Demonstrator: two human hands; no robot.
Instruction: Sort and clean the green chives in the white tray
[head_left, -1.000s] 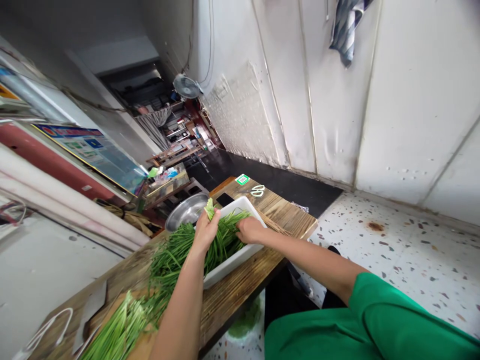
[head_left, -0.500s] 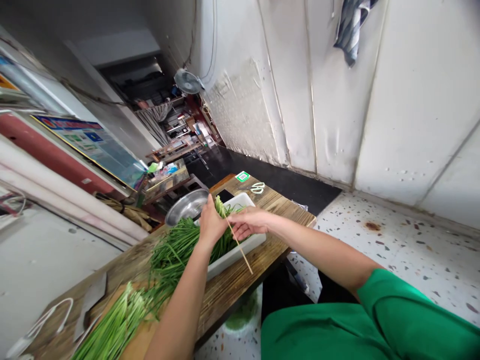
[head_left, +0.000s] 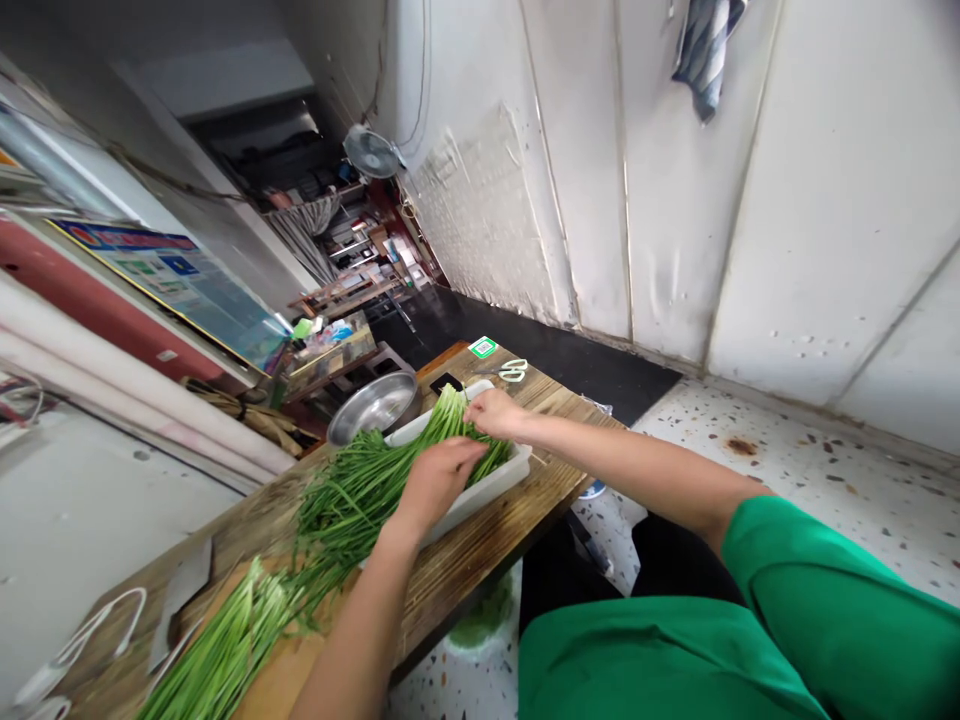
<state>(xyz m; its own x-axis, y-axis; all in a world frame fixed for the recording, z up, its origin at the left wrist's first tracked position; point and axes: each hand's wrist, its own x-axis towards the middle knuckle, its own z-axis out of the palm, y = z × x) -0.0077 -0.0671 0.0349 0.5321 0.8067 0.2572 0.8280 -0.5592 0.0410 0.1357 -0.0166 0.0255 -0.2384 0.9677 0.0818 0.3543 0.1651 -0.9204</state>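
The right hand has its fingers curled closed against the pale ends of a bunch of garlic chives; whether it pinches a stem is hidden. The left hand is bent over the same bunch, thumb and fingers pointing toward the other hand, and I cannot tell whether it grips. The bunch lies across the white tray, its green tops spilling past the tray's end toward 8 o'clock. Judging by its even pale ends, this bunch looks gathered, yet no tie can be made out around it, so binding may be left. At 7 o'clock a second pile of chives lies on the cutting board, apparently waiting its turn, with a cleaver farther off at 8. A steel basin stands at 10 o'clock, something black like a phone near 11, a green-bordered code card at 12 and scissors at 1, on the wooden counter.
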